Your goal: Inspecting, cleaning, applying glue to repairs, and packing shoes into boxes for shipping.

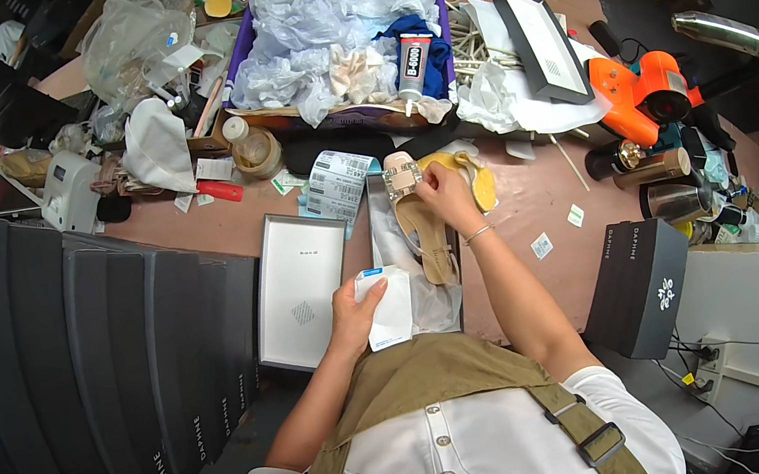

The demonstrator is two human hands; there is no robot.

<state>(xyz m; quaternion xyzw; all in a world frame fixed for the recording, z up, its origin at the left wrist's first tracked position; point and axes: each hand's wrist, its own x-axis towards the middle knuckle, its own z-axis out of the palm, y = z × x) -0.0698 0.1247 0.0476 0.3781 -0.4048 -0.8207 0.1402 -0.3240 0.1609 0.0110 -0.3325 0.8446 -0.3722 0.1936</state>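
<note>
A tan sandal (421,230) with a pale, jewelled strap lies toe-away over crumpled tissue in an open shoe box (377,237). My right hand (449,196) is closed, its fingers pinched at the right edge of the jewelled strap; the fingertips are partly hidden. In my left hand (350,317) is a white paper packet (390,308) with blue print, gripped between thumb and fingers over the near end of the box. Directly left of the box lies its white-lined lid (301,286). A yellow shoe-shaped piece (482,186) rests just beyond my right hand.
Dark shoe boxes (126,353) are stacked along the left, and another shoe box (638,290) stands at right. Behind are a purple-edged box (237,64) of tissue, a glue tube (413,63), a sticker sheet (337,187), a glass jar (257,152) and an orange heat gun (629,96).
</note>
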